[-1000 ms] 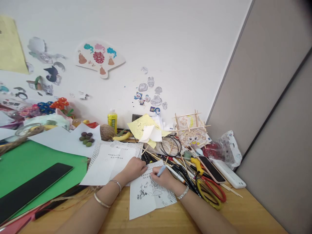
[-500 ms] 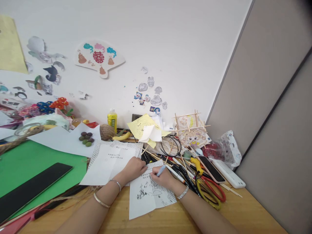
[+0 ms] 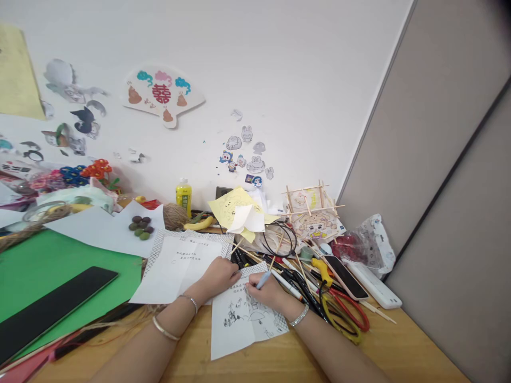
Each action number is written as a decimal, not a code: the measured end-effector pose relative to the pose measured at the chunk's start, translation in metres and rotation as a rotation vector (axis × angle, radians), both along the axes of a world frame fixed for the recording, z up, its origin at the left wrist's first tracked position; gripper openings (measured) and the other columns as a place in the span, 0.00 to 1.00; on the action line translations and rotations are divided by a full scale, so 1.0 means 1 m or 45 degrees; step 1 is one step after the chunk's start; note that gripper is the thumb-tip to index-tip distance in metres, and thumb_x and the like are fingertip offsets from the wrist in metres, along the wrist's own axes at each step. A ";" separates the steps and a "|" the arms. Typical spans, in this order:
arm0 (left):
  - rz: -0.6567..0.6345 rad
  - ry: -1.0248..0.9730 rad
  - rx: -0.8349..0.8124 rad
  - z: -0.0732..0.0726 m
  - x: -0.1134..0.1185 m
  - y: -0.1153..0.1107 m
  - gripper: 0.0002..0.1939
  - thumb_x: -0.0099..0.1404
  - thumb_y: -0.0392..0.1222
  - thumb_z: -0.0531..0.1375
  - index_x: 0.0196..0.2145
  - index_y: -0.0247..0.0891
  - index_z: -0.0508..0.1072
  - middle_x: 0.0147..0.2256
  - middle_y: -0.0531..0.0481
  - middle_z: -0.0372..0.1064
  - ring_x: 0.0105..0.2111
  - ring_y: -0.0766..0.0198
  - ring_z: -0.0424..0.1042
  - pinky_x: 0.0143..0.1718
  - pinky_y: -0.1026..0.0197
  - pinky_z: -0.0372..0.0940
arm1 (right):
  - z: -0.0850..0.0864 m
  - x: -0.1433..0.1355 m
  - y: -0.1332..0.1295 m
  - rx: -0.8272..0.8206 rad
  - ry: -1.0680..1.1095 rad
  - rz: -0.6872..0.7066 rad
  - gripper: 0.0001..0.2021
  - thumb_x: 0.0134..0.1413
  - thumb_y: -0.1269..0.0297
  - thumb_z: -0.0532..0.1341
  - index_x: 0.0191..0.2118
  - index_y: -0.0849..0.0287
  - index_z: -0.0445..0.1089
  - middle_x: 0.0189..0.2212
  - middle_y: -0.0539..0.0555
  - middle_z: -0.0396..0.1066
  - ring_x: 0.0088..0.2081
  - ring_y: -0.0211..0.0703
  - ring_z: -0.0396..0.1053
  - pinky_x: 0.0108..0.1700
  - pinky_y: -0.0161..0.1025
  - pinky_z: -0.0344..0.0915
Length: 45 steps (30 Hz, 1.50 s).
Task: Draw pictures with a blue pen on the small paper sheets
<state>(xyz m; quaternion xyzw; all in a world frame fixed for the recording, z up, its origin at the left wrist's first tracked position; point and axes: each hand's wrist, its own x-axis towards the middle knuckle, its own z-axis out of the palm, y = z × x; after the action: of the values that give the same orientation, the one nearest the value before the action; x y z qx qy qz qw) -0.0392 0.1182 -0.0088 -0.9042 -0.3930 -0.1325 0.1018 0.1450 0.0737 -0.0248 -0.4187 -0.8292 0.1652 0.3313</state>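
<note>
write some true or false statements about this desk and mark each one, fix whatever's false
1. The right hand holds a light blue pen. True.
2. The left hand grips the yellow bottle. False: it rests on the papers, and the bottle stands beyond it, near the wall.
3. The long black slab lies on the green sheet. True.
4. The dark and green round pieces lie on the green sheet. False: they lie on white paper.
5. A fan-shaped cutout is on the wall. True.
</note>
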 end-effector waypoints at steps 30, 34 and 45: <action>-0.008 -0.031 0.016 -0.003 -0.001 0.002 0.18 0.65 0.45 0.49 0.21 0.37 0.68 0.22 0.47 0.70 0.25 0.60 0.69 0.28 0.60 0.56 | -0.002 0.000 0.002 0.006 -0.052 -0.016 0.17 0.50 0.69 0.53 0.18 0.58 0.45 0.16 0.43 0.46 0.21 0.32 0.47 0.24 0.33 0.43; -0.007 -0.025 0.014 -0.004 -0.001 0.003 0.18 0.65 0.45 0.49 0.22 0.37 0.68 0.22 0.47 0.70 0.25 0.60 0.69 0.28 0.61 0.56 | -0.002 0.000 0.002 0.005 -0.057 -0.022 0.17 0.50 0.69 0.54 0.18 0.58 0.45 0.16 0.43 0.47 0.21 0.32 0.48 0.23 0.33 0.42; 0.000 -0.005 0.018 -0.001 -0.001 0.000 0.18 0.65 0.44 0.49 0.22 0.37 0.69 0.22 0.47 0.70 0.25 0.59 0.69 0.28 0.60 0.56 | 0.002 0.000 0.000 0.016 -0.040 -0.017 0.17 0.51 0.68 0.53 0.18 0.58 0.44 0.16 0.43 0.46 0.21 0.32 0.48 0.24 0.32 0.43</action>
<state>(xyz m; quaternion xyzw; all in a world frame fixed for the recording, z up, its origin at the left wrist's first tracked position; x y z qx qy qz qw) -0.0397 0.1183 -0.0098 -0.9032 -0.3923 -0.1370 0.1076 0.1451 0.0735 -0.0231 -0.4245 -0.8326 0.1512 0.3221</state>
